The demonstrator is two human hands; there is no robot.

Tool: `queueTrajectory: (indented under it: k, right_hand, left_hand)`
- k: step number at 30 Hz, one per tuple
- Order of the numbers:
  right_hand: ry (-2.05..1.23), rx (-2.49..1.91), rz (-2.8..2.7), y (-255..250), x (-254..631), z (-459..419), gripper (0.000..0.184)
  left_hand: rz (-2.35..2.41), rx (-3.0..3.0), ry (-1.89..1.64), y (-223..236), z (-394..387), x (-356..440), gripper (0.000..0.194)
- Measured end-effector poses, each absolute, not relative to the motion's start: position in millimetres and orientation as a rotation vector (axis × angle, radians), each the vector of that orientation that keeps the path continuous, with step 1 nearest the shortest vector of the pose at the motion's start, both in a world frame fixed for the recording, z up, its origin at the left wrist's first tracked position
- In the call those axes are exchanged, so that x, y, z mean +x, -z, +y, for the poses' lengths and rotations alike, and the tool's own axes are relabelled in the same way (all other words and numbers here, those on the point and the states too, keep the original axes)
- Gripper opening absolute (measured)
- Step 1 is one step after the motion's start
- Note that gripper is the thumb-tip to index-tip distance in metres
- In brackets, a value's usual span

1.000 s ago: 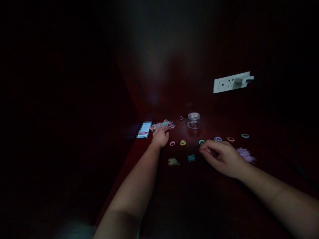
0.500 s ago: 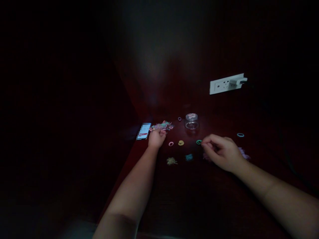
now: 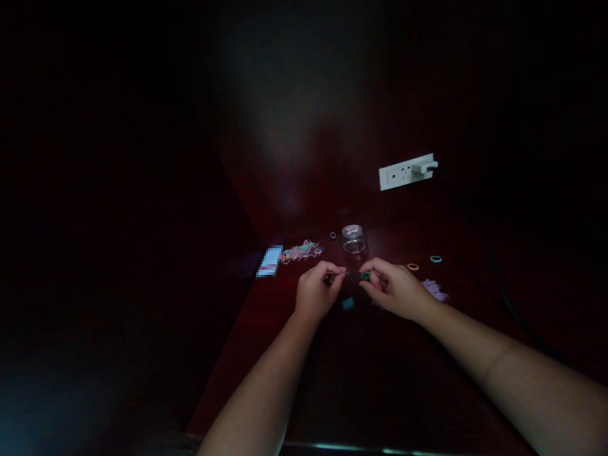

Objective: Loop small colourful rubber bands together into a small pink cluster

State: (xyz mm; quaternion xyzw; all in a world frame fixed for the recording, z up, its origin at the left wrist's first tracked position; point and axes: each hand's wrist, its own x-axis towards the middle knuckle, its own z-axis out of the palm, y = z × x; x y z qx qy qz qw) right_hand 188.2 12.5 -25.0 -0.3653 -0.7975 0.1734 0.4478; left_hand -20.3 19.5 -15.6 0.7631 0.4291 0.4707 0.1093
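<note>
My left hand (image 3: 318, 290) is closed in a pinch over the table, with a thin bluish bit of a small elastic band (image 3: 348, 273) showing at the fingertips. Facing it, my right hand (image 3: 394, 288) has its thumb and forefinger apart and nothing visible between them. Green hair ties (image 3: 365, 276) lie by the right fingertips. Below, between the hands, sits a small teal heap of elastic bands (image 3: 348, 303). A purple heap (image 3: 434, 291) is partly hidden behind the right wrist. The mixed pile of coloured bands (image 3: 301, 251) lies beyond the left hand.
A clear lidded jar (image 3: 354, 240) stands at the back, with a small purple ring (image 3: 333, 235) beside it. A lit phone (image 3: 270, 261) lies at the left edge. Orange (image 3: 413, 266) and blue (image 3: 436, 258) hair ties lie right. A wall socket (image 3: 407, 171) holds a plug.
My left hand has moved right from the mixed pile, bringing a small band toward my right hand. My right thumb and forefinger have parted. The view has shifted slightly.
</note>
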Motion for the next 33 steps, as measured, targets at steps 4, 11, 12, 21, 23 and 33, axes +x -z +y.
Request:
queueTrajectory:
  k: [4,11,12,21,23,33]
  right_hand:
    - [-0.406,-0.926,-1.995,22,190,11,0.007]
    - [-0.457,-0.955,-2.074,20,191,9,0.003]
    - [-0.482,-0.951,-2.090,20,191,9,0.004]
    - [-0.554,-0.925,-2.176,21,193,9,0.004]
    - [-0.538,-0.928,-2.179,20,194,9,0.005]
    - [-0.552,-0.933,-2.170,22,195,9,0.005]
  left_hand:
    - [1.200,2.231,-1.397,12,-4,-4,0.007]
    - [1.168,2.228,-1.348,20,3,-7,0.010]
    - [1.161,2.246,-1.335,21,5,-8,0.010]
    - [1.159,2.337,-1.278,23,9,-11,0.007]
    - [1.160,2.367,-1.281,22,9,-11,0.006]
    - [1.097,2.463,-1.295,20,10,-15,0.009]
